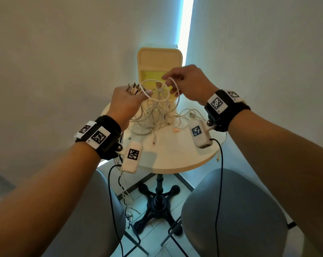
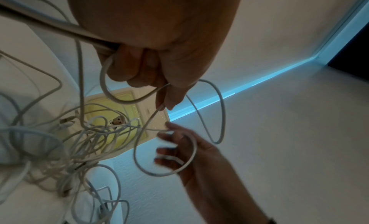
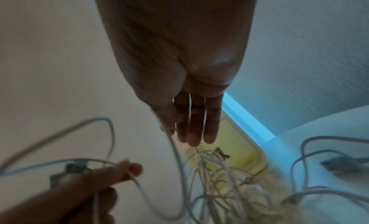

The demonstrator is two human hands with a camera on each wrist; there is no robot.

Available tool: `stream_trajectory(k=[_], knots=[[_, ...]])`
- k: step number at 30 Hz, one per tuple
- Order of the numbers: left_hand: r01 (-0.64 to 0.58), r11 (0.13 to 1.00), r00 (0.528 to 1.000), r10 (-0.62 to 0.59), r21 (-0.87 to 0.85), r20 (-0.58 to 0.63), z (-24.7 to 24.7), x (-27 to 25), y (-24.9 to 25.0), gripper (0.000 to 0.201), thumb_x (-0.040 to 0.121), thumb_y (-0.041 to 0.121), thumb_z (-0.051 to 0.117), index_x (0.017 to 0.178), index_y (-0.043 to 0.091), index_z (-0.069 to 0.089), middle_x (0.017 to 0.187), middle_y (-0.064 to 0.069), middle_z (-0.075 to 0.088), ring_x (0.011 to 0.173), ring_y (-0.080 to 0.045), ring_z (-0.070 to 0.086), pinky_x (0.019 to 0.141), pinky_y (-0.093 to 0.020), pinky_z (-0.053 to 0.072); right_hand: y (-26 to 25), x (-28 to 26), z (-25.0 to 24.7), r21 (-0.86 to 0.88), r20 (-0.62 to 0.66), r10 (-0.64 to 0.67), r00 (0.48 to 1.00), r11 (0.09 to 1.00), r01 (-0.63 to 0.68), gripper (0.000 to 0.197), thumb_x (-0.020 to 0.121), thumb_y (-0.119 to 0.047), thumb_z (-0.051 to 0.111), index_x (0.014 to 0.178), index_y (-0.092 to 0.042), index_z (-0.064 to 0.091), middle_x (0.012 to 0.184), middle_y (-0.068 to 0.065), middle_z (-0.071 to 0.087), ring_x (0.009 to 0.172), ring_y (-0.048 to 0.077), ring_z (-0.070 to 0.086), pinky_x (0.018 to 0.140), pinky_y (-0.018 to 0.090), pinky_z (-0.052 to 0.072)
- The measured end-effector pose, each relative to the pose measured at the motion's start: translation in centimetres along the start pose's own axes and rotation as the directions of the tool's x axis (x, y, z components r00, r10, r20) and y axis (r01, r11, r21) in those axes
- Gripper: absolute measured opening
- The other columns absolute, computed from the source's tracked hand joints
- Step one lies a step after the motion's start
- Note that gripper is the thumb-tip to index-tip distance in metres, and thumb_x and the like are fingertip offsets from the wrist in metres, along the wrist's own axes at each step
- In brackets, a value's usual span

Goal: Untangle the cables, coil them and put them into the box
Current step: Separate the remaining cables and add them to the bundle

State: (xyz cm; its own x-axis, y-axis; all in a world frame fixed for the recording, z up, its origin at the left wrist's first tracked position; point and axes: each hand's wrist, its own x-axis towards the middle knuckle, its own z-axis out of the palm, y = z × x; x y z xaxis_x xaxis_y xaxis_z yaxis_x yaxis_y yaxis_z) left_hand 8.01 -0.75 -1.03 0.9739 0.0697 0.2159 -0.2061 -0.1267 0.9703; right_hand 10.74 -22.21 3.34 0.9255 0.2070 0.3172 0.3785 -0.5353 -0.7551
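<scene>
A tangle of white cables [image 1: 157, 117] lies on the round white table [image 1: 175, 156], partly lifted. My left hand [image 1: 138, 92] is raised over the table's left side and grips a bunch of plug ends [image 1: 133, 88] and a cable loop [image 1: 155, 89]; the left wrist view shows its fingers [image 2: 139, 72] curled round the strands. My right hand [image 1: 169, 84] is beside it and pinches the same white loop [image 2: 191, 156] between thumb [image 3: 167, 126] and nearly straight fingers [image 3: 196, 127]. Behind the hands stands the cream box [image 1: 159, 58], lid up, yellow inside.
Loose USB plugs [image 1: 175, 130] lie on the table near the tangle. More cable [image 1: 122, 184] hangs off the table's left edge toward the floor. Two grey chairs [image 1: 231, 210] stand in front of the table, whose black pedestal base [image 1: 157, 203] shows between them. Walls close in behind.
</scene>
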Motion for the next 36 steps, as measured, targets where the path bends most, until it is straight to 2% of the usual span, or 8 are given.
stream_trajectory(k=[5, 10, 14, 21, 24, 30, 33, 36], knots=[[-0.004, 1.000, 0.999, 0.005, 0.014, -0.040, 0.7, 0.4, -1.1, 0.015, 0.092, 0.009, 0.081, 0.104, 0.000, 0.079, 0.058, 0.017, 0.065, 0.044, 0.005, 0.050, 0.050, -0.010, 0.039, -3.9, 0.9, -0.1, 0.143, -0.054, -0.146, 0.988, 0.978, 0.153, 0.018, 0.101, -0.013, 0.066, 0.112, -0.015, 0.079, 0.100, 0.005, 0.080, 0.093, 0.026, 0.077, 0.077, 0.047, 0.067], [-0.012, 1.000, 0.997, 0.013, 0.002, -0.075, 1.1, 0.5, -2.1, 0.027, 0.079, 0.031, 0.090, 0.096, 0.012, 0.081, 0.082, 0.002, 0.075, 0.068, -0.010, 0.061, 0.069, -0.031, 0.048, -3.8, 0.6, 0.6, 0.042, 0.039, -0.171, 0.985, 0.985, 0.169, 0.021, 0.100, -0.017, 0.068, 0.117, -0.021, 0.079, 0.105, -0.001, 0.081, 0.101, 0.033, 0.076, 0.080, 0.056, 0.063], [-0.115, 0.993, 0.987, 0.113, -0.015, -0.114, 1.4, 0.7, -1.6, 0.035, 0.080, 0.031, 0.091, 0.108, 0.016, 0.075, 0.096, -0.003, 0.077, 0.084, -0.012, 0.068, 0.078, -0.029, 0.056, -3.6, 0.2, 0.6, 0.081, 0.114, -0.188, 0.975, 0.980, 0.180, 0.023, 0.100, -0.007, 0.069, 0.121, -0.008, 0.077, 0.107, 0.001, 0.080, 0.096, 0.002, 0.076, 0.083, 0.020, 0.059], [-0.146, 0.989, 0.987, 0.148, 0.027, -0.070, 2.2, 1.7, -1.7, 0.010, 0.089, 0.014, 0.084, 0.091, 0.022, 0.078, 0.078, 0.007, 0.074, 0.074, -0.009, 0.065, 0.072, -0.026, 0.053, -3.0, -0.7, 0.7, 0.072, 0.151, -0.186, 0.971, 0.982, 0.177, 0.021, 0.098, -0.010, 0.071, 0.117, -0.011, 0.081, 0.099, -0.005, 0.081, 0.094, 0.006, 0.076, 0.091, 0.024, 0.059], [-0.107, 0.994, 0.993, 0.109, 0.028, -0.054, 2.1, 2.1, -2.0, 0.019, 0.087, 0.017, 0.087, 0.104, 0.013, 0.079, 0.076, 0.005, 0.071, 0.071, -0.008, 0.063, 0.073, -0.025, 0.054, -2.9, -1.0, 0.3, 0.117, 0.164, -0.167, 0.972, 0.982, 0.149, 0.020, 0.098, -0.009, 0.070, 0.114, -0.010, 0.082, 0.099, 0.006, 0.082, 0.096, 0.020, 0.078, 0.095, 0.033, 0.061], [-0.171, 0.978, 0.984, 0.175, 0.122, -0.026, 1.7, 2.4, -2.3, 0.054, 0.083, 0.034, 0.091, 0.131, 0.031, 0.066, 0.121, 0.006, 0.072, 0.105, -0.003, 0.070, 0.093, -0.025, 0.057, -2.2, -1.9, 0.0, 0.252, 0.199, -0.082, 0.977, 0.967, 0.030, 0.020, 0.099, -0.001, 0.067, 0.117, -0.001, 0.077, 0.097, 0.017, 0.080, 0.092, 0.020, 0.079, 0.085, 0.024, 0.060], [-0.180, 0.977, 0.984, 0.178, 0.118, 0.028, 2.0, 2.5, -2.1, 0.016, 0.087, 0.026, 0.087, 0.101, 0.029, 0.079, 0.090, 0.011, 0.077, 0.081, -0.002, 0.070, 0.083, -0.031, 0.057, -1.4, -1.8, 0.3, 0.317, 0.129, -0.044, 0.991, 0.948, 0.001, 0.024, 0.098, 0.002, 0.065, 0.121, 0.000, 0.074, 0.098, 0.023, 0.076, 0.089, 0.021, 0.077, 0.085, 0.031, 0.063], [-0.168, 0.975, 0.984, 0.175, 0.145, -0.038, 1.8, 2.8, -1.9, 0.011, 0.091, 0.015, 0.083, 0.090, 0.026, 0.079, 0.086, 0.008, 0.077, 0.078, -0.003, 0.066, 0.076, -0.019, 0.054, 1.0, -1.6, -0.3, 0.225, -0.087, 0.039, 0.995, 0.974, -0.018, 0.025, 0.096, 0.000, 0.062, 0.117, -0.006, 0.075, 0.091, 0.013, 0.071, 0.082, 0.019, 0.072, 0.084, 0.048, 0.065]])
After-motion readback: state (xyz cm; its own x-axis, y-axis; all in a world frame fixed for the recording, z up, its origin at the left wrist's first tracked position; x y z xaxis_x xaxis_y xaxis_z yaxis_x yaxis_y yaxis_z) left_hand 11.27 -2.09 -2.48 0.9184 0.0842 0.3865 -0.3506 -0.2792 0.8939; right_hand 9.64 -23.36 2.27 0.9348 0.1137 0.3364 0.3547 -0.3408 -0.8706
